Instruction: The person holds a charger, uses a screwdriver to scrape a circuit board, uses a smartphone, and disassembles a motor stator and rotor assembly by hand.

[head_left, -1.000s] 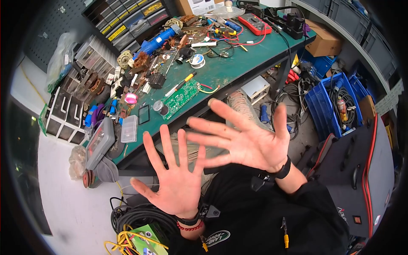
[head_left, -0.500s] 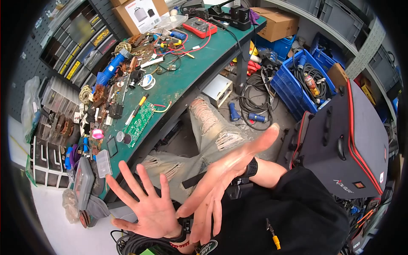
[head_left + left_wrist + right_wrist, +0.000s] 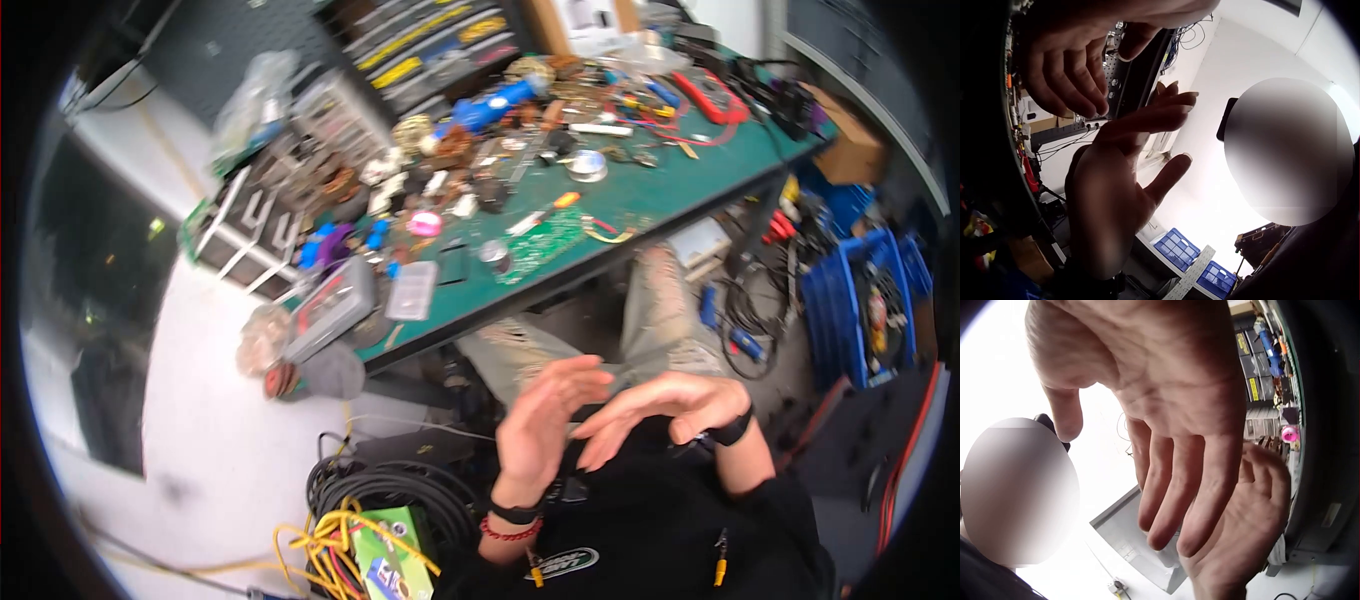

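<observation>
Both hands are raised in front of the black top, over the lap and on the near side of the workbench. My left hand (image 3: 540,425) is upright with its fingers close together, and it holds nothing. Beside it, my right hand (image 3: 680,405) reaches sideways with gently bent fingers, also empty; its fingertips come close to the left palm. In the left wrist view the right hand (image 3: 1110,187) shows beyond the left fingers (image 3: 1072,75). The right wrist view has the right palm (image 3: 1160,394) up close, with the left hand (image 3: 1247,519) behind its fingers.
The green workbench (image 3: 470,310) carries a circuit board (image 3: 545,245), a solder spool (image 3: 585,165), a red multimeter (image 3: 710,98) and many loose parts. Coiled black cable (image 3: 400,480) and yellow cord (image 3: 310,545) lie at lower left. A blue crate (image 3: 850,310) and dark case (image 3: 850,470) stand right.
The spread hands first crossed in view, the right turning edge-on and lower. Now they stand side by side, fingers closer together. The head view has swung left, so the bench sits further right.
</observation>
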`<state>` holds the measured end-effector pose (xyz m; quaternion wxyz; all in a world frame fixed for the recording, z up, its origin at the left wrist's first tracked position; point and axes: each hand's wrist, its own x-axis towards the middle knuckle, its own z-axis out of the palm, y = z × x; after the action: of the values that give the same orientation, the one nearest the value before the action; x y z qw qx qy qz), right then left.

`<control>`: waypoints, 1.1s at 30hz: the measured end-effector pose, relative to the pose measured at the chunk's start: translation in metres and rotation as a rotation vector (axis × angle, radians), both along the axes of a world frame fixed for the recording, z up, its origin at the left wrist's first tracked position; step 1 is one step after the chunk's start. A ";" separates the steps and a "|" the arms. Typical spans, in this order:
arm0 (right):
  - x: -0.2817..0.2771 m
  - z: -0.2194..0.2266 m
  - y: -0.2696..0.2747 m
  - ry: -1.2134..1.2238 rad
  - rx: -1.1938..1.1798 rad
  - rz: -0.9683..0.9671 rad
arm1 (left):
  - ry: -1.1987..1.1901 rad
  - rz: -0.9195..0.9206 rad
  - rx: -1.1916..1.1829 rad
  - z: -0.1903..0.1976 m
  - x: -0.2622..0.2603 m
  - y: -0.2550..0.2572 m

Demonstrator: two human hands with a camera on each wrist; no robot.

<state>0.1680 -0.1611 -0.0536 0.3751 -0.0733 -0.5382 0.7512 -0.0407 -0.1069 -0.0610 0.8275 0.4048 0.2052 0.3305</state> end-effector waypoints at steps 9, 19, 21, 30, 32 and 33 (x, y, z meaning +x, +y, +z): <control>0.010 -0.032 0.006 -0.108 -0.026 -0.323 | 0.137 0.067 0.199 -0.011 -0.003 0.007; 0.093 -0.130 0.044 -0.914 -0.204 -1.026 | 0.230 0.129 0.400 0.024 -0.005 0.053; 0.120 -0.178 0.058 -1.145 -0.206 -1.267 | 0.291 0.270 0.507 0.044 -0.008 0.082; 0.161 -0.299 0.108 -1.531 -0.537 -1.368 | 0.571 0.756 0.708 0.107 -0.033 0.203; 0.173 -0.356 0.111 -1.456 -0.495 -1.374 | 0.656 0.804 0.677 0.115 -0.045 0.241; 0.181 -0.374 0.112 -1.418 -0.481 -1.367 | 0.730 0.822 0.664 0.119 -0.053 0.262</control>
<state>0.3494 -0.0489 -0.4274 0.2938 -0.8683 -0.3142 0.2472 -0.0938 0.1555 0.0579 0.3407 0.6141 0.4991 0.5076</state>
